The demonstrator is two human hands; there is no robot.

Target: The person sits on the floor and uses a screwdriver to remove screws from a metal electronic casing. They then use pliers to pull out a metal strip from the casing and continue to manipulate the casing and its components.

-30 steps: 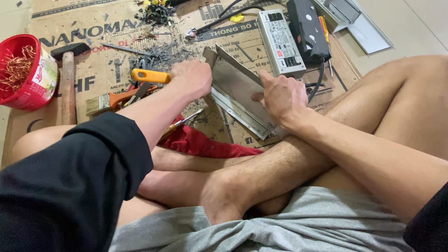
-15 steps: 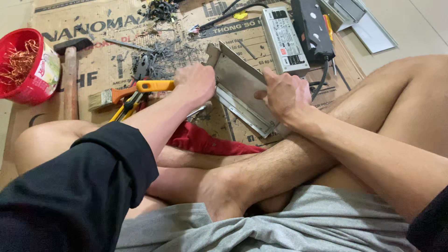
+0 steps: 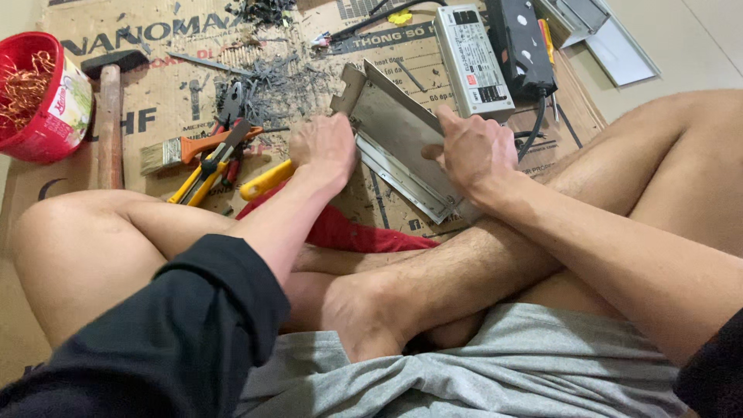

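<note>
Seated cross-legged on flattened cardboard [image 3: 170, 101], a person steadies a bent grey metal housing [image 3: 398, 147] lying on the cardboard between both hands. The right hand [image 3: 472, 151] presses on its upper face, grip clenched over the edge. The left hand [image 3: 325, 147] is closed around a yellow-handled tool [image 3: 265, 180] at the housing's left end. A red plastic bowl [image 3: 31, 139] at far left holds copper wire scraps [image 3: 23, 81].

Red bowl [image 3: 35, 97] cut off at left edge (contents partly seen).
</note>
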